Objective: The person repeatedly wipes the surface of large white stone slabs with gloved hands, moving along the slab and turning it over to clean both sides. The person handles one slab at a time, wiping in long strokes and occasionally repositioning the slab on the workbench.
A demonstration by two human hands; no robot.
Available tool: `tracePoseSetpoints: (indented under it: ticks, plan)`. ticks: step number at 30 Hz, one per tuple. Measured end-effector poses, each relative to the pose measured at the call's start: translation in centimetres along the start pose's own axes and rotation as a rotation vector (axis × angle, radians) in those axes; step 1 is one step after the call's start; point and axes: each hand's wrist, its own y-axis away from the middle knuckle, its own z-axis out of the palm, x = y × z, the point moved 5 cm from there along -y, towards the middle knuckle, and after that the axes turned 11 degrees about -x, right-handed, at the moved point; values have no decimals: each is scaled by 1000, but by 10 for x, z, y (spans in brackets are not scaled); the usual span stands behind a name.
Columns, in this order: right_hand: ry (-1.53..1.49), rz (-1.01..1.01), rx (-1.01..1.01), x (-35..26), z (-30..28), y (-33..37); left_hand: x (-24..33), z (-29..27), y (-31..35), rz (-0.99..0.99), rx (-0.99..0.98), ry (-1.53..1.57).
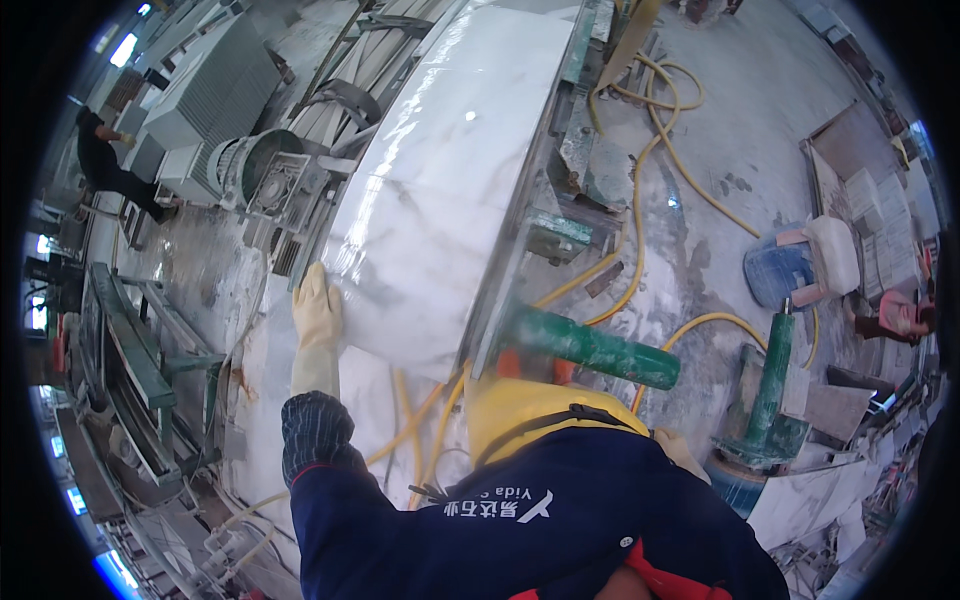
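Resting the left hand [318, 305], in a cream glove, against the left edge of a white marble slab [440, 190], by its near end; fingers are lying extended and close together, not visibly closing around anything. Right hand [682, 452] is showing only as a scrap of cream glove beside the yellow apron [540, 405]; can't tell how open it is or whether it's holding anything. Slab is lying lengthwise on a machine frame [508, 255], stretching away ahead of the person. Green cylinder [590, 345] is jutting out right of the near end. Yellow hose [639, 215] is winding over the floor, right side.
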Motion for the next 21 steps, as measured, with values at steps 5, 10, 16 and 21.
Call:
tracePoseSetpoints:
  ticks: [5,10,16,21]
  plan:
    - [42,57,-148,32,-8,-47,-18,-5,69,-164,-19,-2]
    - [-118,138,-63,51,-23,-67,19,21,133,-293,17,256]
    - [0,-91,-125,21,-30,-53,80,67,168,-628,331,1285]
    - [188,83,-185,0,-43,-46,33,9,118,-411,419,474]
